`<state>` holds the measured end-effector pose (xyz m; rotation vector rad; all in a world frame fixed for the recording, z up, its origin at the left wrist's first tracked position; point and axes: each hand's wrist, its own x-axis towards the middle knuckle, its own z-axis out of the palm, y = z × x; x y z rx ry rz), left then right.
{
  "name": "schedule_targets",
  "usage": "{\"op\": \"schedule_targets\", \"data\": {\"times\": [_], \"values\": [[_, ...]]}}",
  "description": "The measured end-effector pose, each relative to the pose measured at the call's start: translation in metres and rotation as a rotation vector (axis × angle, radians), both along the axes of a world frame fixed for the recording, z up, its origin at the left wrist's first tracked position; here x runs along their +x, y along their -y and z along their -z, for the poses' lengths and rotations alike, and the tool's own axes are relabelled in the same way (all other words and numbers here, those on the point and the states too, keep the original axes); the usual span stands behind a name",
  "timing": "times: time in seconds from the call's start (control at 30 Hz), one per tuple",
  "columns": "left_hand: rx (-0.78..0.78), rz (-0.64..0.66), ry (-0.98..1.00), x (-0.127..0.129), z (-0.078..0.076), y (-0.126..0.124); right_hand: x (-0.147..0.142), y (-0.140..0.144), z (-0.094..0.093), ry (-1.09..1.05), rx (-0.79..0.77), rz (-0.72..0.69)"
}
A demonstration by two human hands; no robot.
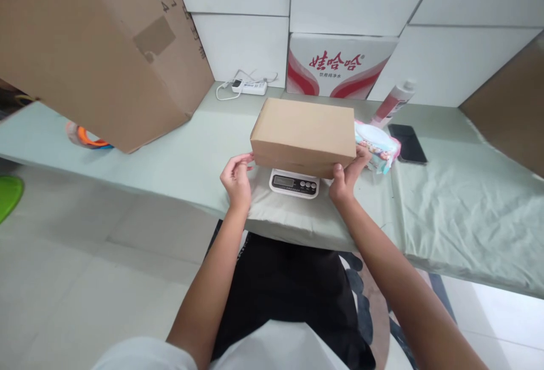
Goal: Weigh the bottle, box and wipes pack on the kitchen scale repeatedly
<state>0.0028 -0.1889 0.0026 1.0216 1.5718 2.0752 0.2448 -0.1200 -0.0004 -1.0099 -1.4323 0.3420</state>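
A plain brown cardboard box (pixel 304 126) sits over a small white kitchen scale (pixel 294 184), hiding its platform. The scale's dark display panel and round buttons show below the box's front edge. My right hand (pixel 348 176) grips the box's right front corner, thumb against the front face and fingers along the side. At the left front corner, the curled fingertips of my left hand (pixel 238 178) touch the box's lower edge. Whether the box rests fully on the scale I cannot tell.
A large carton (pixel 140 47) stands at the left, near rolls of tape (pixel 87 136). Behind are a power strip (pixel 249 86) and a white-and-red carton (pixel 335 67). To the right lie a wipes pack (pixel 378 144), a bottle (pixel 393 102) and a phone (pixel 407 143).
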Motion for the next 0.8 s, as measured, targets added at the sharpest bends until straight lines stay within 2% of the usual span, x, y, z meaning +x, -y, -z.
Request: {"op": "schedule_targets", "data": {"times": [0.4, 0.63, 0.8], "values": [[-0.011, -0.015, -0.014, -0.0006, 0.0029, -0.0022, 0.0002, -0.0031, 0.0029, -0.021, -0.007, 0.003], [0.013, 0.001, -0.001, -0.0001, 0.0015, -0.0018, 0.0020, -0.0055, 0.0054, -0.036, 0.061, -0.060], [0.003, 0.002, 0.000, 0.0004, 0.0009, -0.0011, 0.0035, -0.0067, 0.0033, -0.037, 0.057, -0.019]]}}
